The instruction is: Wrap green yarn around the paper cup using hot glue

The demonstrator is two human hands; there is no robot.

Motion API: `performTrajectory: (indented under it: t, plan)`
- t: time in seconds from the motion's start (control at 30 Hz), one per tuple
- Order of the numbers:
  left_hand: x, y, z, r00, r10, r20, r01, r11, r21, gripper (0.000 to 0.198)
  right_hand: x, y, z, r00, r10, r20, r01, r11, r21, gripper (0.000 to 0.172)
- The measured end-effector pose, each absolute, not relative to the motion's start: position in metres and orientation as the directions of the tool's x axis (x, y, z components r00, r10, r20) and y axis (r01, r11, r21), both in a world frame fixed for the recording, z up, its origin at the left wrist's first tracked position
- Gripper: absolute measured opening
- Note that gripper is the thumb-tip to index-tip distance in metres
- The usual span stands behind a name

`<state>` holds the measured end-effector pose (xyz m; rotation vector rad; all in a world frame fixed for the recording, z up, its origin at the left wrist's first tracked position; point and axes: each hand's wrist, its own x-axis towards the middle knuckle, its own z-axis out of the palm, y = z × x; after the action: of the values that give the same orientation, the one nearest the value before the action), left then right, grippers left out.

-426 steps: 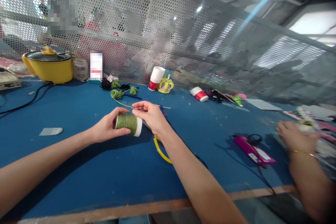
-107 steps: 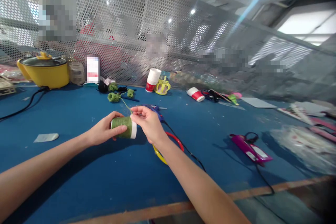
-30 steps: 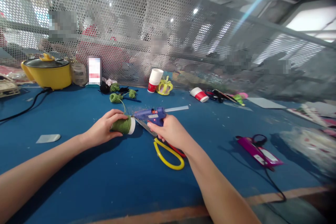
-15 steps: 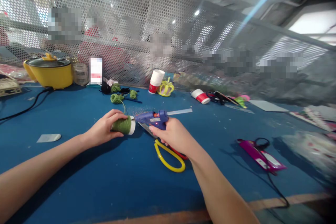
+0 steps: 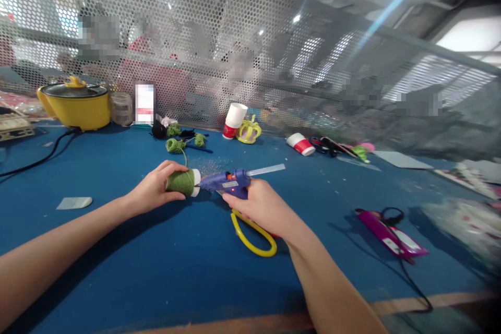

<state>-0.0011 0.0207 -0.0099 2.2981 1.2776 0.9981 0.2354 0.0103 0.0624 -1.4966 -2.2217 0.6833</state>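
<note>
My left hand (image 5: 158, 188) is wrapped round a paper cup wound with green yarn (image 5: 180, 183), held on its side with its white end facing right. In my right hand (image 5: 262, 203) is a blue hot glue gun (image 5: 227, 181), a clear glue stick (image 5: 266, 169) poking out of its back. The gun's nozzle is at the cup's white end; whether it touches I cannot tell. Under my right hand lie scissors with yellow handles (image 5: 254, 237), their blades mostly hidden. A strand of yarn runs from the cup back to a green yarn ball (image 5: 175, 145).
On the blue table (image 5: 188, 276), a yellow electric pot (image 5: 78, 109), a jar (image 5: 121, 108) and a phone (image 5: 144, 104) stand at the back left. Stacked paper cups (image 5: 235, 120) and a yellow crown-shaped piece (image 5: 248, 130) are behind. A purple packet with a cable (image 5: 391, 235) lies right.
The glue gun's nozzle has moved down and slightly left along the cup's white end. My left hand has turned the cup slightly. The scissors have stayed in place.
</note>
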Motion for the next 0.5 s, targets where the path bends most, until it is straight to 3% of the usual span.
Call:
performTrajectory:
  t: [0.5]
  plan:
    - [0.0023,0.0178,-0.0093,0.413,0.795,0.445,0.614,-0.604,0.509,0.041,0.2308,0.0127,0.0618,-0.289,0.954,0.078,0.776,0.281,-0.565,0.019]
